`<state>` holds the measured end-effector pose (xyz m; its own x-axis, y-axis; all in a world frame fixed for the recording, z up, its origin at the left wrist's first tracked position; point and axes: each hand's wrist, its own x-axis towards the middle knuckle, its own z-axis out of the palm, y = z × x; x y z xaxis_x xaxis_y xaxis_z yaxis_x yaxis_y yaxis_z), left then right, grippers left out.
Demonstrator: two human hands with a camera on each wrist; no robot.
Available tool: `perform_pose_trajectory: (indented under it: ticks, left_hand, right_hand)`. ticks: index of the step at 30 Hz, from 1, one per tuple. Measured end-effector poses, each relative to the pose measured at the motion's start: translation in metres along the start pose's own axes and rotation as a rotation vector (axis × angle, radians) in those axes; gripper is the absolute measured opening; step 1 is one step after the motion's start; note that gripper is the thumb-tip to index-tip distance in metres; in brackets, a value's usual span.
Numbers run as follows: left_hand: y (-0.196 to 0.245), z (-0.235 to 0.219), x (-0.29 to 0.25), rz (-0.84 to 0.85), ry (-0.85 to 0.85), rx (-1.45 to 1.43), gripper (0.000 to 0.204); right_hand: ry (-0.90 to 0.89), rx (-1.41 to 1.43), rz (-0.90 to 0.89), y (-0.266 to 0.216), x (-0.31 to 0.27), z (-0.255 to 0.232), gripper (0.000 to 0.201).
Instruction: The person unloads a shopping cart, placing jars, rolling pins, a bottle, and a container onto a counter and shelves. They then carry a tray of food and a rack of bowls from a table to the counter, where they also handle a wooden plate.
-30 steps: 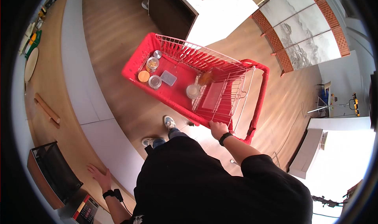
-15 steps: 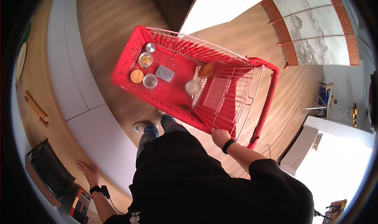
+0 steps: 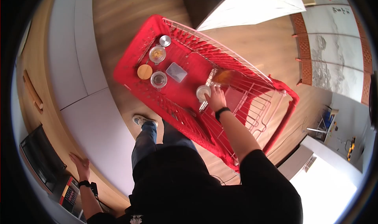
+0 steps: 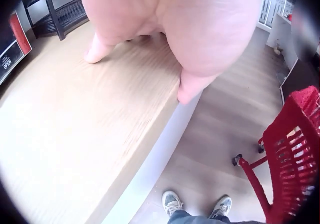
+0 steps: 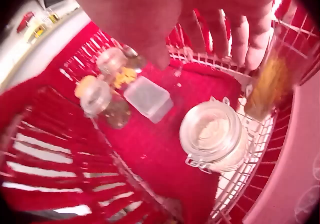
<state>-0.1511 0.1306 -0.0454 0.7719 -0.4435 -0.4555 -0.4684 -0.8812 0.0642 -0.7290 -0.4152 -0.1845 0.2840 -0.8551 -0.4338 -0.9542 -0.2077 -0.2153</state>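
Note:
My right hand [image 3: 216, 99] reaches down into the red shopping cart [image 3: 136, 53], right beside a clip-top glass jar [image 3: 202, 93] of pale contents. In the right wrist view its fingers [image 5: 240, 46] extend above that jar [image 5: 212, 134], with a gap between. A clear container of orange-brown contents [image 3: 223, 77] lies near these fingers. My left hand [image 3: 81, 167] rests on the wooden counter [image 4: 65, 129], at the counter's front edge, holding nothing. Toward the cart's far end are a clear rectangular box [image 3: 176, 72], a jar of yellow pieces [image 3: 157, 54] and another glass jar [image 3: 158, 79].
A wooden-lidded container [image 3: 145, 71] and a silver-lidded one [image 3: 165, 40] share the cart's far end. The cart's wire flap [image 3: 256, 106] is beside my right forearm. A white-topped table [image 3: 252, 9] stands beyond. A black rack [image 3: 42, 155] sits near my left hand.
My right hand has left the cart's side rim and moved inside, over to the pale-filled jar. The cart appears nearer and shifted right in view. My left hand stays on the counter.

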Motion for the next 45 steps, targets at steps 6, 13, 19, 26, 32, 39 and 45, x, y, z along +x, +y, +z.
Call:
perform_pose_trajectory:
  ticks: [6,13,19,26,32,39,45]
  left_hand:
    - [0.016,-0.005,-0.01,-0.025,-0.027,-0.04,0.113]
    - [0.016,-0.001,-0.021,-0.037,-0.017,-0.061,0.113]
    - [0.004,0.008,-0.023,-0.006,-0.001,-0.061,0.116]
    - [0.022,0.003,-0.026,-0.029,0.018,-0.081,0.116]
    - [0.13,-0.059,-0.052,0.211,0.041,-0.293,0.095]
    - [0.219,-0.139,-0.128,1.002,0.07,-0.439,0.102]
    - [0.177,-0.157,-0.172,1.133,0.393,-0.56,0.119]
  right_hand:
    - [-0.271,-0.119,0.366,-0.015,0.046,0.093,0.101]
    - [-0.187,-0.216,0.419,-0.001,0.049,0.138,0.073]
    - [-0.188,-0.078,0.388,0.004,0.038,0.103,0.093]
    - [0.044,0.07,0.112,-0.025,-0.018,-0.004,0.089]
    - [0.22,-0.019,-0.269,-0.123,-0.106,-0.152,0.082]
    - [0.202,-0.034,-0.719,-0.285,-0.242,-0.239,0.087]
    - [0.125,0.05,-1.171,-0.411,-0.348,-0.251,0.104]
